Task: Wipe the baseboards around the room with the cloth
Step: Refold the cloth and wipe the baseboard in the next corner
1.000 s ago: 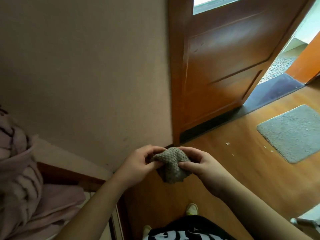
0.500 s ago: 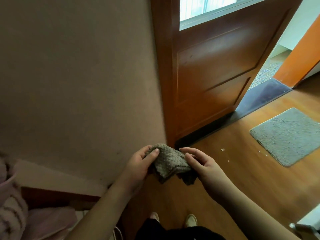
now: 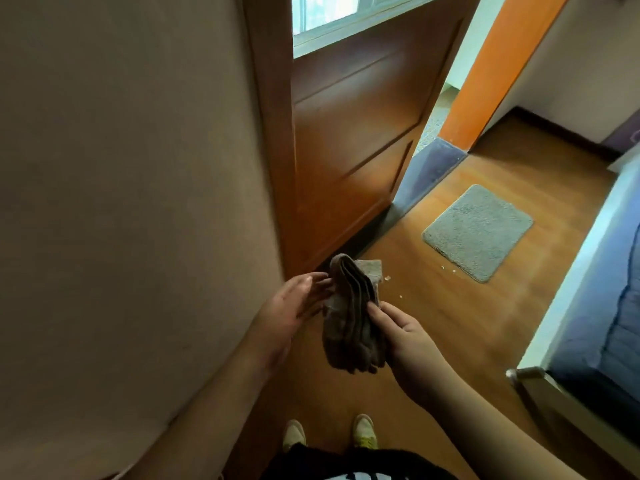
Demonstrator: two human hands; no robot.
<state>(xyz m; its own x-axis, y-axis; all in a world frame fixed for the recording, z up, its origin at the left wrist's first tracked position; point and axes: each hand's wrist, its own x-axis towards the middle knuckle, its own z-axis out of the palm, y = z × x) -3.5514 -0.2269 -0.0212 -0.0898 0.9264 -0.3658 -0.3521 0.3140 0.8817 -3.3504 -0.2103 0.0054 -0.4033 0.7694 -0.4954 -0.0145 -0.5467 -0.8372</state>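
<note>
Since a moment ago: both hands no longer bunch the cloth between them; the cloth point(image 3: 353, 320) now hangs folded from the right hand point(image 3: 405, 341) alone; the left hand point(image 3: 294, 306) has let go and spread.
Right hand: fingers and thumb curled round the cloth's right edge, pinching its layers; clearly the nearer hand for the wipe.
Left hand: open, fingers straight, tips just beside the cloth's upper left; whether they touch it I cannot tell.
Cloth's lie: long axis runs up and down, folds stacked like pages, lower end dangling free above the floor point(image 3: 433, 341).
Baseboard: the only stretch plainly seen is the dark strip point(image 3: 568, 136) along the far right wall, well apart from both hands; any strip at the wall point(image 3: 121, 202) to the left is hidden.
Cloth's look: grey-brown, nubbly, thick, soft.
</note>
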